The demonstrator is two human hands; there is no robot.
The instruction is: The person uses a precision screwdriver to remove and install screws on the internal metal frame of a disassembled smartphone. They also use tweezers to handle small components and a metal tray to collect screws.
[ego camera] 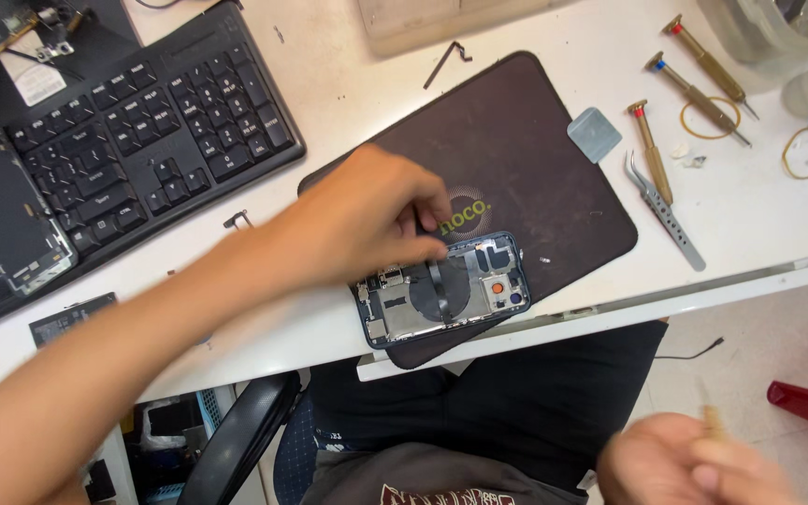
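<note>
The opened phone [443, 292] lies on the dark mat [526, 159] at the near edge of the white counter [329, 93], its insides showing. Your left hand [371, 220] rests on its top edge, fingers curled and pressing down on it. Your right hand [694, 463] is low by your lap, well apart from the phone; it is blurry, and seems to pinch a thin tan stick [711, 423]. A black keyboard [142, 131] sits to the left. Three screwdrivers [694, 93] and tweezers [666, 210] lie to the right.

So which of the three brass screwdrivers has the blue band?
The middle screwdriver, lying between the other two right of the dark mat. The top one and the lower one have red bands.
</note>
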